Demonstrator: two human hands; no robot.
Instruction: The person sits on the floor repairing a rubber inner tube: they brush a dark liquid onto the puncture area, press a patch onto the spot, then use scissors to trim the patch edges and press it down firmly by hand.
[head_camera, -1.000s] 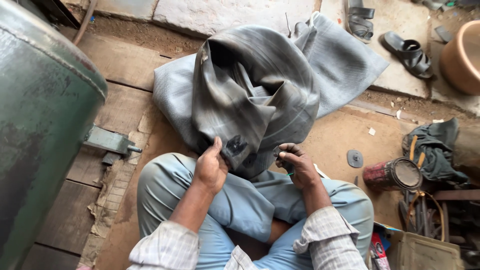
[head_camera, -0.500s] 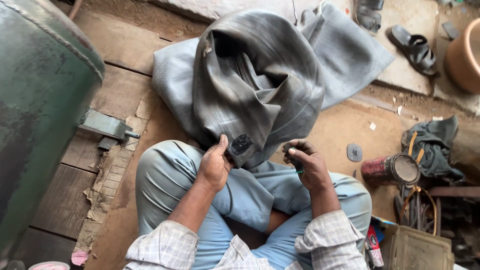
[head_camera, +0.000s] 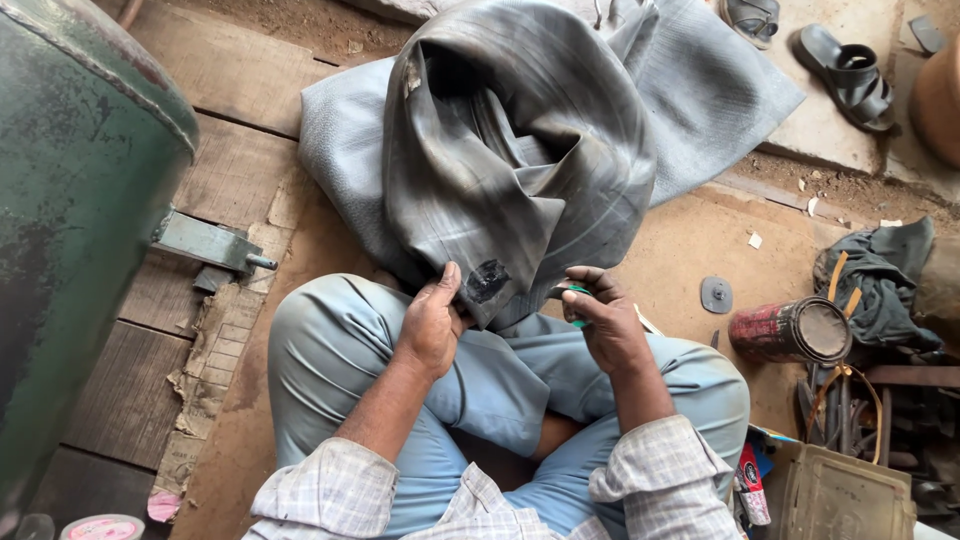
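Over the lap, left hand (head_camera: 432, 325) pinches the grey inner tube (head_camera: 520, 160) by its dark patch (head_camera: 487, 280); right hand (head_camera: 608, 322) grips a green object (head_camera: 574, 291).

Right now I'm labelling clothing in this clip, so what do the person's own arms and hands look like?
Both arms wear a pale checked shirt, its sleeves rolled up near the elbows, leaving the forearms bare. The left hand and right hand are bare: no gloves, and no watch or rings visible.

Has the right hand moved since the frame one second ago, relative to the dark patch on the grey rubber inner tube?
No clear move. The right hand sits just right of the dark patch on the grey rubber inner tube, as before.
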